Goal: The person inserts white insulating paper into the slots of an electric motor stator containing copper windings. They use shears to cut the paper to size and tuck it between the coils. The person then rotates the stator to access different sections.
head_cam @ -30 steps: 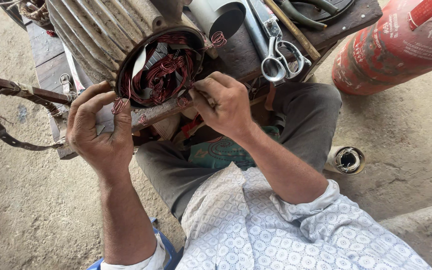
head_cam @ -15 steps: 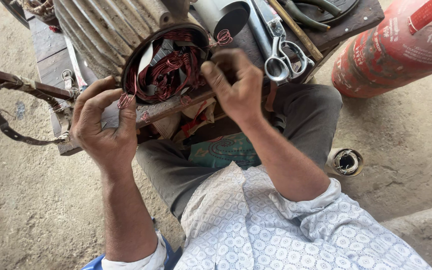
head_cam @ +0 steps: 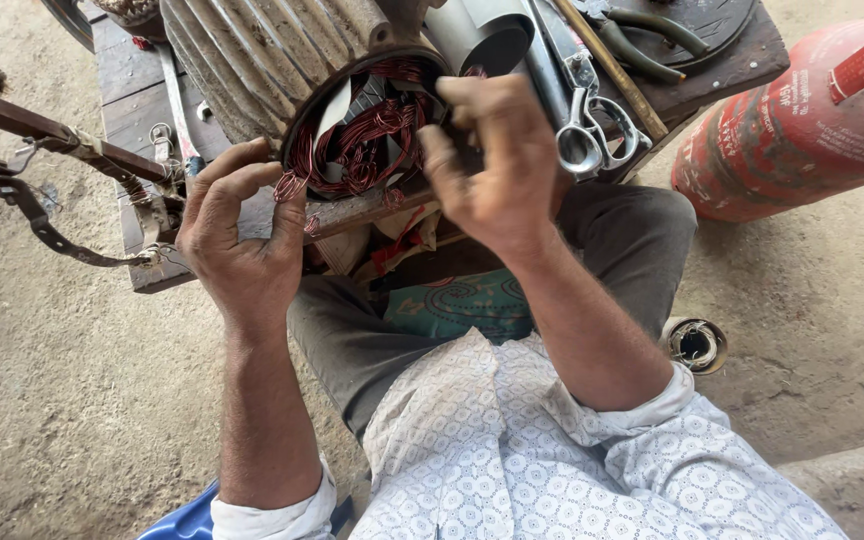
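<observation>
— At the open end of the ribbed motor housing (head_cam: 252, 50), what do the two hands do?
— The right hand (head_cam: 497, 165) is at the opening, fingers bent and close together, touching the copper windings (head_cam: 362, 140) inside. If it pinches a wire, one cannot tell; the fingertips are hidden by the hand itself.

— And the other one?
— The left hand (head_cam: 237, 235) is just beside the lower rim, fingers half curled and apart. Its thumb and forefinger are near a small loop of copper wire (head_cam: 287, 185), and nothing is held.

— Where does the motor lie?
— It lies on a dark wooden tabletop (head_cam: 132, 120), above the person's knees. Scissors (head_cam: 592, 130) rest to the right of the opening, near a grey tube (head_cam: 482, 30). A red gas cylinder (head_cam: 802, 120) lies on the floor, well apart.
</observation>
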A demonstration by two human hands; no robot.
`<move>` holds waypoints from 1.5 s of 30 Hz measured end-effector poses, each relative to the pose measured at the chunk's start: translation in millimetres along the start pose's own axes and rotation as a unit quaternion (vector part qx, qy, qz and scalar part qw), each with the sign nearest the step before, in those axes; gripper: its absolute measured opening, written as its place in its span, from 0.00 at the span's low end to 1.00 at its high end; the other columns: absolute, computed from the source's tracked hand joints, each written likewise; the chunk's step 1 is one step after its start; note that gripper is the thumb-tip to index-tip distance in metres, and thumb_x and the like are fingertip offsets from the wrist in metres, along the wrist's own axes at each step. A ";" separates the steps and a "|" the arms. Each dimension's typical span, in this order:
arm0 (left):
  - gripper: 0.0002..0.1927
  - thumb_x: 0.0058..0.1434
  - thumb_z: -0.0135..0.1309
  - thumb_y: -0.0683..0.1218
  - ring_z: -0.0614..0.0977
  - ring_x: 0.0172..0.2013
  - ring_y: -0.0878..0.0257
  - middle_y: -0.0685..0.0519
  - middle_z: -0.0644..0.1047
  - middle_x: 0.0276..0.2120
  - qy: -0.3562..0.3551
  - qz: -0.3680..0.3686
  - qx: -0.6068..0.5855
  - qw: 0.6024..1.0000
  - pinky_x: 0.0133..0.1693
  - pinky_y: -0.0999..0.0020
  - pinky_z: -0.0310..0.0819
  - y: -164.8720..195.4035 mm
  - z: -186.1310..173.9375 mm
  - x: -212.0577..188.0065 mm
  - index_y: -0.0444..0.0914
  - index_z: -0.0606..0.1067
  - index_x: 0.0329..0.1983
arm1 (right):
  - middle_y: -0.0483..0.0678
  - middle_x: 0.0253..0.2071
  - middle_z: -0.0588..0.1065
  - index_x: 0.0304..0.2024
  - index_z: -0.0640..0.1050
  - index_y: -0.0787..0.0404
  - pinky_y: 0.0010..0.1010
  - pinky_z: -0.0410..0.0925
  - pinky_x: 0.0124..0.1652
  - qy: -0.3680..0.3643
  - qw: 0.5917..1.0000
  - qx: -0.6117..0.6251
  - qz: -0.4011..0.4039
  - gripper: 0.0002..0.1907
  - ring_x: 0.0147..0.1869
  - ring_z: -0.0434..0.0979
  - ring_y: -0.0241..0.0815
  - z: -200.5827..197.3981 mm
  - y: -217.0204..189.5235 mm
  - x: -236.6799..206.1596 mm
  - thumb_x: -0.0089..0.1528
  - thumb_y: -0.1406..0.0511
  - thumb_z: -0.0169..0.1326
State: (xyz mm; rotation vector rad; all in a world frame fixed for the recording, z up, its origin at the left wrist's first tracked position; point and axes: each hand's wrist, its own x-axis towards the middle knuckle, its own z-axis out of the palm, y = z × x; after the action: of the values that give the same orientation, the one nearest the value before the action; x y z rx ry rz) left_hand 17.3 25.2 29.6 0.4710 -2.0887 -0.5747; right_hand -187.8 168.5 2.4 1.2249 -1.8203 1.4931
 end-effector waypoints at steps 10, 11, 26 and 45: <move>0.09 0.66 0.68 0.40 0.82 0.58 0.58 0.49 0.81 0.55 -0.008 -0.027 0.001 1.000 0.59 0.62 0.82 2.4 -0.5 2.3 0.40 0.80 0.47 | 0.46 0.39 0.81 0.43 0.83 0.61 0.33 0.73 0.44 -0.063 0.998 0.008 0.016 0.06 0.43 0.80 0.39 20.0 -15.1 9.5 0.67 0.65 0.65; 0.09 0.66 0.68 0.40 0.82 0.58 0.58 0.49 0.81 0.55 -0.009 -0.023 0.006 1.000 0.60 0.62 0.82 2.6 -0.7 2.8 0.40 0.80 0.47 | 0.46 0.39 0.81 0.43 0.83 0.61 0.34 0.73 0.44 -0.054 0.998 0.020 0.022 0.05 0.43 0.80 0.40 20.7 -15.2 8.6 0.67 0.66 0.64; 0.09 0.65 0.69 0.40 0.83 0.59 0.57 0.48 0.81 0.55 -0.004 -0.033 -0.004 0.999 0.62 0.60 0.81 6.2 1.1 4.2 0.39 0.81 0.46 | 0.47 0.39 0.80 0.43 0.82 0.63 0.32 0.75 0.44 -0.046 0.994 0.077 0.060 0.04 0.43 0.81 0.41 20.9 -9.0 6.8 0.66 0.69 0.63; 0.09 0.65 0.69 0.39 0.83 0.58 0.58 0.49 0.81 0.54 -0.005 -0.050 -0.026 0.998 0.60 0.61 0.83 8.3 2.4 3.8 0.39 0.80 0.45 | 0.48 0.47 0.77 0.48 0.82 0.60 0.36 0.75 0.47 -0.116 0.993 0.031 0.000 0.12 0.50 0.77 0.44 15.8 -36.6 -27.5 0.64 0.63 0.64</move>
State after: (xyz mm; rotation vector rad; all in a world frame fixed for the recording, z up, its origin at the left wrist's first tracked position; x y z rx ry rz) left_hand 12.4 30.5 35.6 0.5445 -2.0630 -0.6898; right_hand -140.4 162.7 -5.7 1.4815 -1.9329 1.4675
